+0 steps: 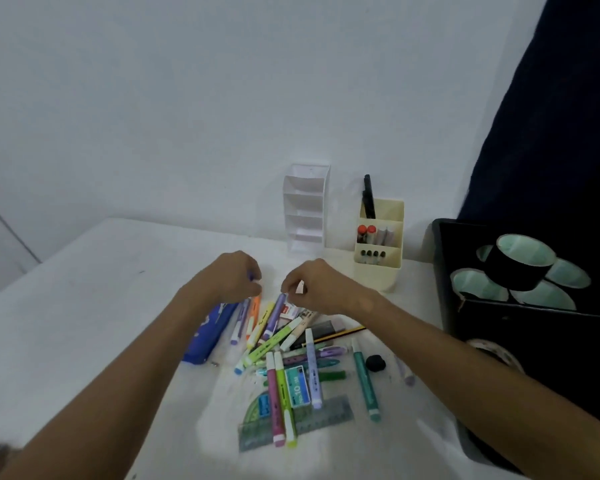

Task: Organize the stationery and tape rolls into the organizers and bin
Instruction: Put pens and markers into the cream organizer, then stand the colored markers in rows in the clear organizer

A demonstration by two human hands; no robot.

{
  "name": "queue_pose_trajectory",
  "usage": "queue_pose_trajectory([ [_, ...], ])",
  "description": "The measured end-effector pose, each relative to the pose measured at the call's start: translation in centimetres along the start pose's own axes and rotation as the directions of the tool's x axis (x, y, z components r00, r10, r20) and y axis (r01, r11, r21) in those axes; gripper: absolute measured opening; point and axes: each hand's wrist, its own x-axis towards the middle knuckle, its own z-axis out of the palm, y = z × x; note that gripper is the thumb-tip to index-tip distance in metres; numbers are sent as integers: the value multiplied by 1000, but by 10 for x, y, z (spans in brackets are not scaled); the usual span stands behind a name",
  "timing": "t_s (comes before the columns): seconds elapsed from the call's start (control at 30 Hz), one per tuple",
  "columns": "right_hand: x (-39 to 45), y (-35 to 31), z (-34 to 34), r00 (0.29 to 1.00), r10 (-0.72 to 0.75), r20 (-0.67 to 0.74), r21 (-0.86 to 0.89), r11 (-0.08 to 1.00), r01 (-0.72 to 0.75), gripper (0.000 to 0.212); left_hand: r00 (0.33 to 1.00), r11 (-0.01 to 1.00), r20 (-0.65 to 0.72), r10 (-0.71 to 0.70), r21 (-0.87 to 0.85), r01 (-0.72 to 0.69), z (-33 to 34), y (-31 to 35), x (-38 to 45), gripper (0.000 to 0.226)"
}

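A pile of coloured markers (284, 351) lies in the middle of the white table (84, 306), next to a blue pencil case (212, 330). My left hand (236, 278) hovers over the pile's far left with fingers curled round a purple marker tip (250, 274). My right hand (312, 285) is beside it, fingertips pinching a small white object (300, 287) just above a purple marker (274, 317). At the back stand a white tiered organizer (307, 209) with bare shelves and a cream organizer (380, 244) holding pens. The black bin (444, 271) on the right holds several tape rolls (520, 261).
A green ruler and protractor (291, 420), a staples box (297, 386), a pencil (340, 334) and a small black lump (375, 362) lie in the pile. A clear tape roll (496, 351) sits by the bin's front. A dark curtain hangs at the right.
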Motion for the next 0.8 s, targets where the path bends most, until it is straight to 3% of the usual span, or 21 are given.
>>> queue_pose_trajectory([
  [0.07,7,-2,16,997,32,66,0,999,-32,19,991,996,117,-65,60,58,12,-15,-9,27],
  [0.2,18,-10,46,985,157,74,16,987,-158,27,943,968,227,-243,-9,251,38,-40,-22,29],
  [0.37,23,-18,72,963,265,49,8,964,-266,35,946,952,158,-283,-69,297,61,-48,-27,37],
  [0.6,24,-20,78,913,401,68,186,895,-407,49,938,924,154,-310,-183,335,67,-44,-32,27],
  [0.8,15,-23,53,877,475,74,353,810,-469,37,918,860,145,-370,-320,397,51,-39,-25,19],
])
